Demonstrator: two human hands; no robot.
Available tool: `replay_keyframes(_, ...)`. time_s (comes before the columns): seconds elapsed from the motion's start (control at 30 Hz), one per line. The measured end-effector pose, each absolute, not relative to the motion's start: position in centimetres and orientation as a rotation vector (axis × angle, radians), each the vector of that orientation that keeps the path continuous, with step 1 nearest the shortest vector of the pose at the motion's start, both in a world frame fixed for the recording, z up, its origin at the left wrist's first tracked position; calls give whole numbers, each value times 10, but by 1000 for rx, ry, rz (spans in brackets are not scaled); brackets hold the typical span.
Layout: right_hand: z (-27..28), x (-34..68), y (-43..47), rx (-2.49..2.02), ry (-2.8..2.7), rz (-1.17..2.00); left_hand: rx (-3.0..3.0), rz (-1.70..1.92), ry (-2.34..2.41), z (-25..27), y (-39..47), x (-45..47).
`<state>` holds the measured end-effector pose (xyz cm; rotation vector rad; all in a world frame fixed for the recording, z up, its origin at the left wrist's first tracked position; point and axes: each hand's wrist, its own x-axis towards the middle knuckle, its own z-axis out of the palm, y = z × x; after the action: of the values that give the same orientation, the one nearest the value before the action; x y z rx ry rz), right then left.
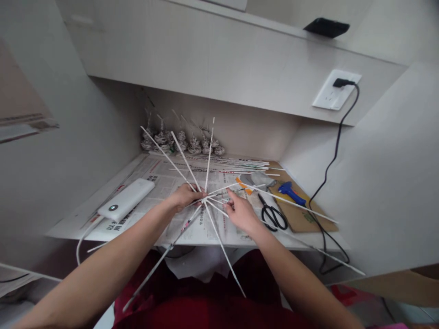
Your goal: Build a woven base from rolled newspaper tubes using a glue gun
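Observation:
Thin rolled newspaper sticks [223,252] cross at one centre and fan outward like spokes. My left hand [187,196] is closed on them at the crossing, thumb near the centre. To the right of that centre is my right hand [240,210], its index finger stretched out along one of the right-hand sticks and the thumb close to another. Its other fingers are curled, and what they hold, if anything, is hard to make out. Black-handled scissors [274,217] lie just right of my right hand. Printed newspaper [161,178] covers the surface below.
Several woven paper figures [195,145] stand along the back wall. Loose paper sticks [236,163] lie before them. A white power bank [126,201] is at left. On cardboard [302,221] at right rests a blue glue gun [291,193], near a black cord [329,169] hanging from the socket.

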<state>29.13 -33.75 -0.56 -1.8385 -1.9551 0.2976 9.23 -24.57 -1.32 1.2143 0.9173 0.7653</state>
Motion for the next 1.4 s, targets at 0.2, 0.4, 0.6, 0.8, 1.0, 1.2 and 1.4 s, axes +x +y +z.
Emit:
replay_keyframes(0.2, 5, 295, -333, -1753, -2150, 28, 1357, 663, 836, -11, -243, 80)
replay_keyframes(0.4, 14, 304, -324, -1801, -2197, 243, 1421, 589, 747, -15, -239, 73)
replay_keyframes(0.6, 19, 322, -315, -1661, -1897, 1461, 1421, 490, 565, -5, -240, 66)
replay_keyframes(0.8, 17, 320, -324, -1487, -1796, 1488, 1318, 591, 599, -4, -242, 67)
replay_keyframes(1.0, 8, 309, -344, -1440, -1813, 1175, 1332, 600, 665, -8, -240, 72)
replay_keyframes(1.2, -5, 282, -337, -1302, -1655, 966, 1327, 651, 658, -16, -241, 83)
replay_keyframes(1.4, -28, 258, -313, -1312, -1275, 877, 1305, 689, 687, -13, -246, 90)
